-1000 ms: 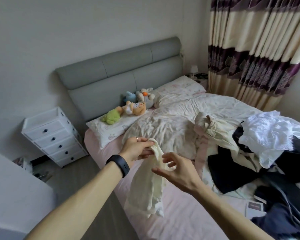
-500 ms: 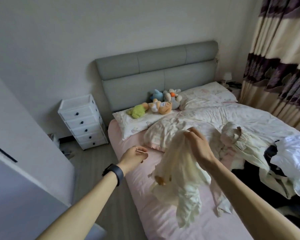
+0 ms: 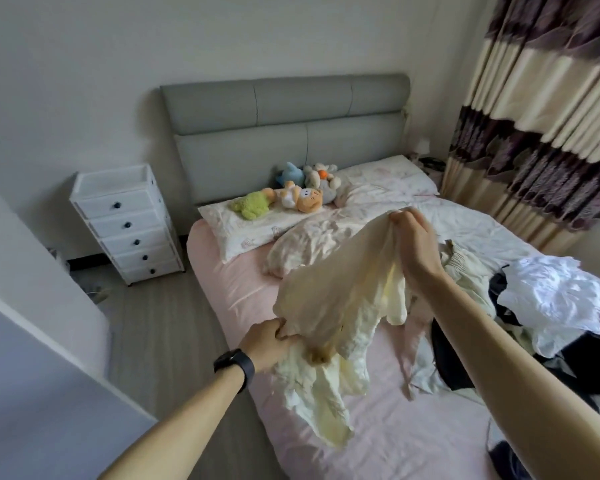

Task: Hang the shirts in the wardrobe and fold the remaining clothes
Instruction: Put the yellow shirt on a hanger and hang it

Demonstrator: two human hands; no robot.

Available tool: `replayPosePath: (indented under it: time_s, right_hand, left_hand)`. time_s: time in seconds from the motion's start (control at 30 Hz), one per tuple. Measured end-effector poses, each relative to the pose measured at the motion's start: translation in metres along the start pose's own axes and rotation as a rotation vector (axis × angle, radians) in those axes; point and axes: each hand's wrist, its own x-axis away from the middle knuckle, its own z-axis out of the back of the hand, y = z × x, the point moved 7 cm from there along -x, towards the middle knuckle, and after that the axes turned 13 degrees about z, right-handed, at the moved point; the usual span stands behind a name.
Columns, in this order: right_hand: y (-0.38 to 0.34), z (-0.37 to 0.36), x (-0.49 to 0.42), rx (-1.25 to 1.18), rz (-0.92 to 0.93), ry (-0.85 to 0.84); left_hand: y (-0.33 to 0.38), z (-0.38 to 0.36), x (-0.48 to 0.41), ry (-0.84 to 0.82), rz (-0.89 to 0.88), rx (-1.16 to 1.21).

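Note:
A crumpled cream garment point(image 3: 340, 299) hangs in the air above the pink sheet of the bed point(image 3: 229, 292). My right hand point(image 3: 413, 240) grips its upper end, raised over the quilt. My left hand point(image 3: 267, 344), with a black band on the wrist, grips a lower edge of the same garment near the bed's left side. The cloth stretches slantwise between both hands and its loose ends dangle below. A heap of other clothes point(image 3: 555, 313), white, beige and dark, lies on the right part of the bed.
Several soft toys point(image 3: 291, 195) and pillows lie by the grey headboard point(image 3: 284, 133). A white drawer unit point(image 3: 125, 223) stands left of the bed on the wood floor. Striped curtains point(image 3: 541, 109) hang at the right. A white furniture edge point(image 3: 42, 341) fills the lower left.
My left hand, which was free half a second ago, has taken hold of the garment's lower edge. The right hand kept its hold and the cloth now spreads between both hands.

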Motion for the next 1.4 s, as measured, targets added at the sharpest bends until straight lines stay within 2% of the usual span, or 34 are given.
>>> replayPosePath:
  time_s: [0.13,0.23,0.3,0.37,0.43,0.5,0.57,0.67,0.8,0.93,1.1,1.2,1.27,1.33,1.4]
  right_hand:
    - [0.04,0.027,0.007,0.391,0.005,0.007]
    - [0.076,0.015,0.027,0.576,-0.085,-0.101]
    - [0.085,-0.012,0.048,0.632,-0.09,-0.23]
    - [0.073,-0.054,0.073,0.621,0.096,-0.439]
    - [0.051,-0.105,0.102,0.51,0.253,-0.706]
    - [0.032,-0.143,0.123,0.401,0.295,-0.859]
    - [0.023,-0.16,0.126,0.329,0.268,-0.793]
    - [0.015,-0.159,0.121,0.324,0.27,-0.655]
    - [0.011,-0.15,0.119,0.234,0.263,-0.581]
    - [0.019,-0.142,0.116,0.151,0.157,-0.501]
    - [0.034,-0.123,0.114,0.096,0.029,-0.446]
    - [0.051,-0.113,0.114,0.11,-0.019,-0.465]
    - [0.058,-0.118,0.117,0.09,-0.045,-0.547]
    - [0.059,-0.131,0.122,-0.005,-0.084,-0.672]
    - [0.057,-0.152,0.133,-0.105,-0.135,-0.868]
  left_hand:
    - [-0.012,0.053,0.008,0.028,-0.032,0.129]
    - [-0.008,0.09,0.016,0.041,-0.075,0.098]
    - [0.002,0.109,0.023,0.023,-0.101,0.055]
    - [0.013,0.12,0.031,-0.019,-0.119,0.036]
    - [0.027,0.128,0.038,-0.061,-0.146,0.04]
    - [0.04,0.134,0.045,-0.094,-0.196,0.034]
    - [0.045,0.142,0.05,-0.096,-0.225,0.074]
    - [0.03,0.158,0.06,-0.071,-0.196,0.301]
    - [-0.025,0.152,0.064,-0.014,-0.116,0.504]
    - [-0.052,0.109,0.071,-0.143,-0.072,0.487]
    - [-0.062,0.118,0.07,0.156,-0.075,0.428]
    - [-0.05,0.142,0.077,0.22,-0.085,0.37]
    - [-0.04,0.152,0.081,0.225,-0.095,0.319]
    - [-0.026,0.158,0.089,0.22,-0.088,0.285]
    - [-0.015,0.163,0.094,0.214,-0.093,0.236]
